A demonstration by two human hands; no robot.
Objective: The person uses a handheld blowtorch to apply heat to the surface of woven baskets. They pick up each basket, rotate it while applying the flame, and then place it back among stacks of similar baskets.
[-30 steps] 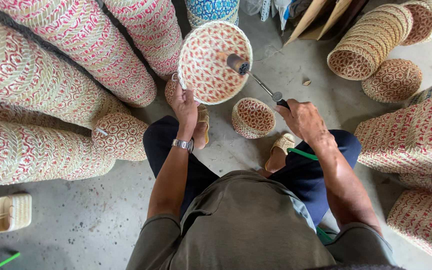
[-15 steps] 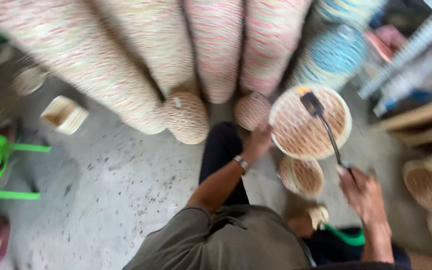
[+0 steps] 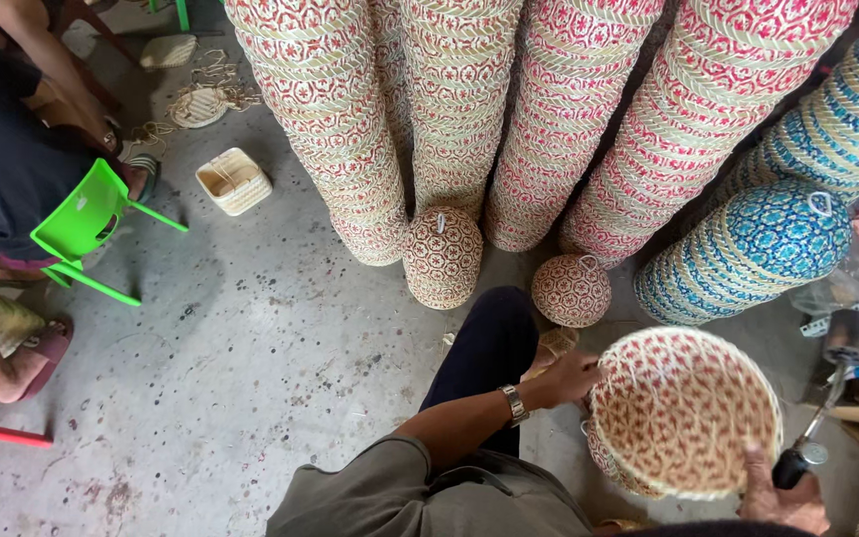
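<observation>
Woven basket [image 3: 683, 410]: red-and-straw, held tilted over the floor.
Left hand [image 3: 571, 378]: fingers grip basket rim.
Right hand [image 3: 782, 500]: fingers closed around black-handled tool [image 3: 815, 422].

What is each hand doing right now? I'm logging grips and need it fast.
Left hand: closed on the rim of the round woven basket.
Right hand: gripping the dark-handled tool.

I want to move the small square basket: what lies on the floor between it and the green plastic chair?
In the head view, only bare grey concrete floor separates the small square basket from the green plastic chair.
</observation>
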